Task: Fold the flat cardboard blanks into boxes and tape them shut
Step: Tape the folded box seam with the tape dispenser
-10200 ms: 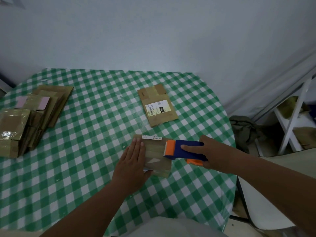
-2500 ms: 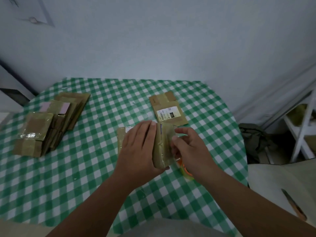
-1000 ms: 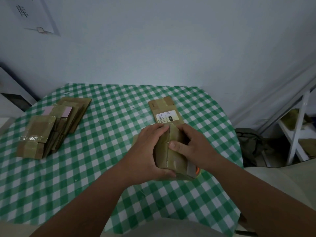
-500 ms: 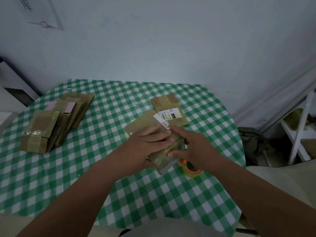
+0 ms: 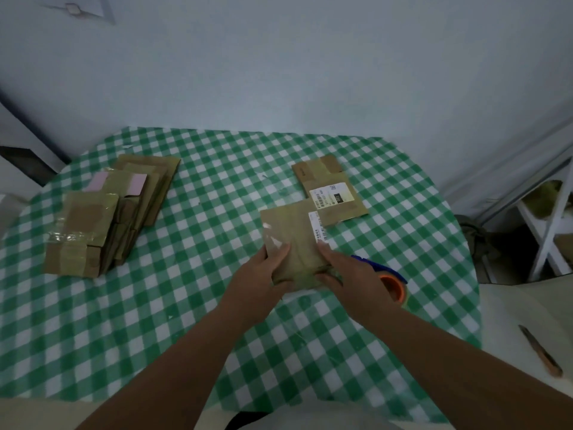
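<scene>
**Taped box laid back down, both hands at its near end**

Closest to the person, the left hand (image 5: 263,276) and the right hand (image 5: 350,274) meet at the near end of a flat brown cardboard box wrapped in clear tape (image 5: 294,240). The left grip is curled around the near left corner, thumb on top; the right grip pinches the near right edge with bent fingers. Half a second ago the box was lifted and tilted between the hands; now it lies low over the bench with the green-and-white checked cloth (image 5: 186,305), with its broad face up. I judge that the taping of this box is finished or almost finished, and the hands now press the last tape down or get ready to put the box away.

The long axis of the box runs away from the person, leaning a little to the left. Its white barcode label (image 5: 317,226) sits on the right edge.

Just beside the right hand, partly hidden, lies the blue and orange tape dispenser (image 5: 390,282). Further away, touching the far right corner of the box, lies a flat brown cardboard blank with a white label (image 5: 331,190), not yet folded. Far to the left stands the pile of finished taped brown boxes (image 5: 105,212).
</scene>
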